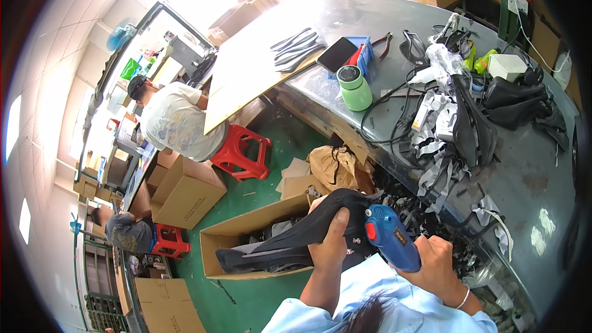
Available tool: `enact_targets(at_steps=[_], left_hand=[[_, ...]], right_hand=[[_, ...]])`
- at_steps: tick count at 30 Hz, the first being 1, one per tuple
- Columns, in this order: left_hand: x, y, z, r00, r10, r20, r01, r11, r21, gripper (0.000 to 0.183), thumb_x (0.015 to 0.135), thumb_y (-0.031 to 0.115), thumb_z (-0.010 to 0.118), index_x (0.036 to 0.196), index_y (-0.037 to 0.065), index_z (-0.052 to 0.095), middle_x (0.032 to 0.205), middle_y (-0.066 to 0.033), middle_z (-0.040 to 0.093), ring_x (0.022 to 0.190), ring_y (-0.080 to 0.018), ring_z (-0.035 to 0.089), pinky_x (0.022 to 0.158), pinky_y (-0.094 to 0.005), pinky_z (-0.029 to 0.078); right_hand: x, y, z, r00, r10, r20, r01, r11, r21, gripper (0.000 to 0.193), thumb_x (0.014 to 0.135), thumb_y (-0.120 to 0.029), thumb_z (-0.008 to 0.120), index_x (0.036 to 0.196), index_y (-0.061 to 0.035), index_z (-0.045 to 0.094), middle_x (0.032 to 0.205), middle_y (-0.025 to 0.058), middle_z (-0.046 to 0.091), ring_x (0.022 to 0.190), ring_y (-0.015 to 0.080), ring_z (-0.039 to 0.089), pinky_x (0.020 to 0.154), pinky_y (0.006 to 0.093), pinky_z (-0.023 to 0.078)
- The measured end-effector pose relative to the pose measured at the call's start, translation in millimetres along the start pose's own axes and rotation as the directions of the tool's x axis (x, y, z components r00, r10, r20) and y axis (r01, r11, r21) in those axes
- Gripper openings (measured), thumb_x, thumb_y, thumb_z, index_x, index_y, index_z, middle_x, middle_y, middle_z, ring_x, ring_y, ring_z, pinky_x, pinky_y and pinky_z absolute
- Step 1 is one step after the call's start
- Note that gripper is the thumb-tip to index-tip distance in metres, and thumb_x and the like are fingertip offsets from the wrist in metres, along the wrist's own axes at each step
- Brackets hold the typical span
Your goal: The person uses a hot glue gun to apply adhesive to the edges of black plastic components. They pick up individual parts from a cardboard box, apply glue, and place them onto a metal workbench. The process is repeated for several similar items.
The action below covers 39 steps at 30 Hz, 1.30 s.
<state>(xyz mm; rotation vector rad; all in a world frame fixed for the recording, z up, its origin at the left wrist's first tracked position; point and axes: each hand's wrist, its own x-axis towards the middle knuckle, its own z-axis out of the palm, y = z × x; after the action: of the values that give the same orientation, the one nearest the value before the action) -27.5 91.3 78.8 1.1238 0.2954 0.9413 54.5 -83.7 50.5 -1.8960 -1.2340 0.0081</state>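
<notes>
My left hand [331,240] grips a long, curved black padded piece [296,229], thumb on top. The piece's tail droops left over an open cardboard box [213,253] with dark pieces in it. My right hand [436,265] is wrapped round a blue hand-held power tool [394,240] with a red button. Its head is beside the right end of the black piece; whether they touch, I cannot tell. The tool's working tip is hard to make out.
A grey metal table [530,191] curves along the right, bearing black padded pieces [468,123], grey-white scraps, a cable, a green bottle [354,89] and a phone [337,53]. Scraps pile below its edge. Two people sit on red stools [242,153] at the left, near a cardboard box [191,192].
</notes>
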Motion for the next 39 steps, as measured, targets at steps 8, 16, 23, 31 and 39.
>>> enact_targets(at_steps=[8,16,23,31,39], left_hand=[[3,2,2,0.998,-0.065,0.015,0.064,0.998,0.025,0.029,0.083,0.002,0.058,0.111,-0.003,0.05,0.102,-0.0098,0.058,0.093,-0.0145,0.056,0.084,-0.0272,0.044],[13,16,-14,0.954,-0.292,0.068,0.272,0.939,0.212,0.029,0.079,0.001,0.059,0.107,-0.003,0.056,0.097,-0.0043,0.059,0.088,-0.0098,0.054,0.08,-0.0241,0.044],[28,40,-8,0.888,-0.417,0.191,0.306,0.849,0.43,0.025,0.079,0.003,0.058,0.103,-0.002,0.06,0.089,-0.0038,0.062,0.082,-0.0103,0.057,0.074,-0.0249,0.046],[46,35,-22,0.747,-0.517,0.418,-0.028,0.604,0.797,0.028,0.075,0.0,0.058,0.103,-0.001,0.06,0.09,-0.0064,0.061,0.081,-0.0132,0.057,0.074,-0.0255,0.044],[36,14,-27,0.732,-0.347,0.586,-0.299,0.61,0.734,0.032,0.077,0.005,0.062,0.108,0.001,0.059,0.098,-0.0107,0.062,0.091,-0.0198,0.059,0.081,-0.0308,0.046]], right_hand=[[3,0,2,1.0,0.019,0.023,-0.02,0.999,0.038,0.036,0.06,-0.021,0.078,0.067,-0.0062,0.046,0.05,0.0064,0.049,0.042,0.0235,0.051,0.047,0.0327,0.039],[0,-1,-1,1.0,0.012,0.011,-0.012,1.0,-0.015,0.036,0.059,-0.02,0.078,0.067,-0.0069,0.046,0.051,0.0065,0.05,0.043,0.0237,0.051,0.048,0.0331,0.038],[-4,0,2,1.0,-0.004,0.029,0.006,0.999,-0.05,0.037,0.059,-0.02,0.079,0.067,-0.0065,0.045,0.053,0.0064,0.05,0.045,0.0242,0.052,0.049,0.0335,0.037],[-3,-1,0,0.997,-0.013,0.076,0.014,1.0,-0.018,0.036,0.058,-0.02,0.078,0.068,-0.0067,0.046,0.053,0.0058,0.05,0.046,0.0238,0.053,0.05,0.0337,0.04],[-4,-1,5,0.993,-0.008,0.118,-0.017,0.978,0.208,0.038,0.057,-0.023,0.079,0.067,-0.0061,0.047,0.05,0.0066,0.049,0.043,0.025,0.053,0.045,0.0348,0.041]])
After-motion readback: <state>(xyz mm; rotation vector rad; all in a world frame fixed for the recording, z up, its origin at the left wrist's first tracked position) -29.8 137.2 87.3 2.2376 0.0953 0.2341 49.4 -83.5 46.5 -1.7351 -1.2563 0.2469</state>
